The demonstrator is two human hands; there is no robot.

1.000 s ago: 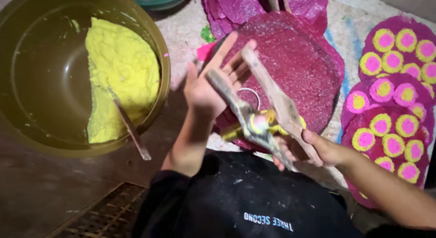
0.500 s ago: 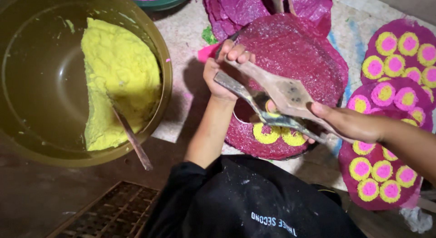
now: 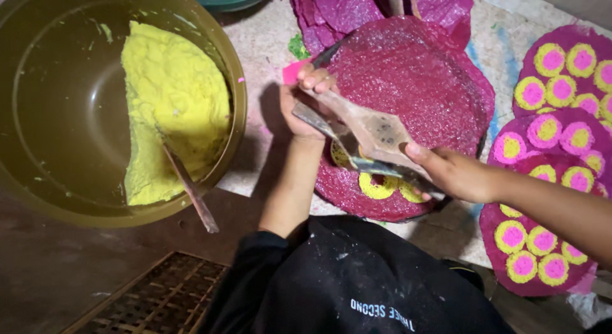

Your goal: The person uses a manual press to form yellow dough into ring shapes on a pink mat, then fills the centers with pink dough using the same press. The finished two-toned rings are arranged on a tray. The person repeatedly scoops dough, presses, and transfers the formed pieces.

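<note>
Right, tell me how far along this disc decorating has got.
Done: the discs at right carry full sets of yellow rings with pink centres. In hand: both hands, left hand and right hand, hold a hinged press tool over the dark pink disc, which shows only about three yellow rings along its near edge. Left: most of that disc is bare, and plenty of yellow paste sits in the bowl.

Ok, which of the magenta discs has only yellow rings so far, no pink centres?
The big magenta disc under both hands: yellow rings at its near edge only. The discs on the right have pink-centred rings.
</note>
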